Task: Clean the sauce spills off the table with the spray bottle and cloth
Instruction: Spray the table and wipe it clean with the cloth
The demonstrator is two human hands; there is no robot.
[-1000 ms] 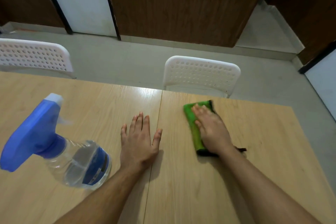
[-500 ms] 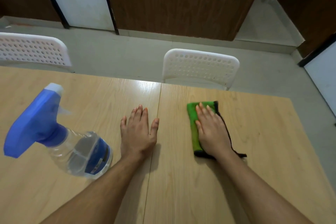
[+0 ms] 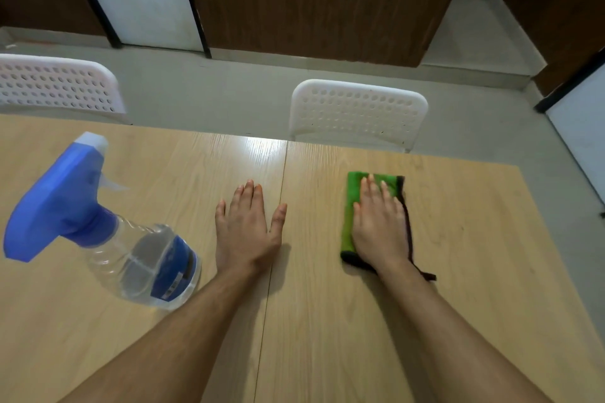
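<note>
On the right half of the counter (image 3: 474, 271), right hand (image 3: 379, 226) lay flat on folded green cloth (image 3: 352, 206), fingers straight & together, palm pressing down; not curled round it. Looked like a wiping hold: weight over the pad so it'd drag across the wood w/o bunching. Cloth's dark edging & a thin loose tail stuck out by the wrist.

Left of the centre seam (image 3: 276, 239), left hand (image 3: 247, 229) spread flat on bare wood, fingers straight, thumb out toward the seam, holding nothing. Prob. a brace for the body while the other arm worked. Hands apart, seam between them.

Spray bottle (image 3: 131, 245) stood further left, near the left forearm but not touching; blue trigger head, clear body, blue label, some liquid inside. Parked within easy reach, judging by spot.

No obvious sauce visible; only faint dark smudges right of the cloth, too faint to call. So task prob. well along, or remaining spots lay under the cloth; couldn't tell which.

Counter was light wood-grain, two panels butted at the seam, glare at the far edge. Beyond: two white perforated chairs (image 3: 358, 111), one opposite the cloth, one at far left. Grey floor, dark wood wall panels w/ white sections between black frames.
</note>
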